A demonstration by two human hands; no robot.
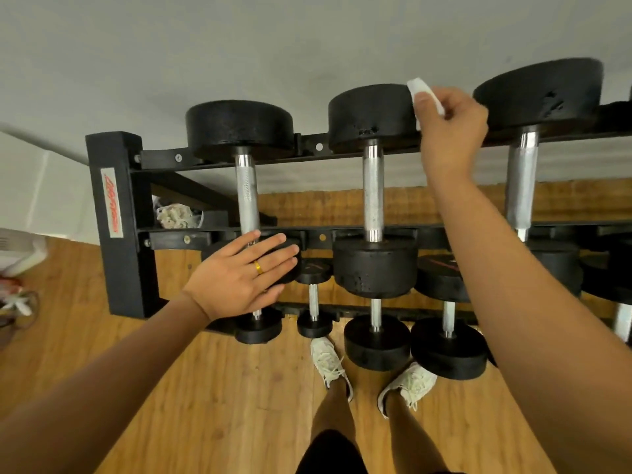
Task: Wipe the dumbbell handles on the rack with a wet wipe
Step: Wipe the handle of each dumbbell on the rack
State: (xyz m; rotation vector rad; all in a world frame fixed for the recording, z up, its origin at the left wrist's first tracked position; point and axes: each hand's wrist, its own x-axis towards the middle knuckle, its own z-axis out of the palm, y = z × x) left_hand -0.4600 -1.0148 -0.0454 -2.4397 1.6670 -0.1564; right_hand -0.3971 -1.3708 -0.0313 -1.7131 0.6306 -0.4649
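A black two-tier rack (118, 220) carries black dumbbells with knurled silver handles. On the top tier lie a left dumbbell (247, 196), a middle dumbbell (372, 196) and a right dumbbell (521, 186). My right hand (451, 131) is raised between the far heads of the middle and right dumbbells and pinches a white wet wipe (422, 92). My left hand (244, 273) lies flat, fingers spread, on the near head of the left dumbbell, with a gold ring on one finger.
Smaller dumbbells (314, 302) sit on the lower tier, their near heads over the wooden floor (205, 388). My feet in white shoes (328, 364) stand close to the rack. A crumpled plastic bag (176, 215) lies behind the rack's left end. A grey wall is beyond.
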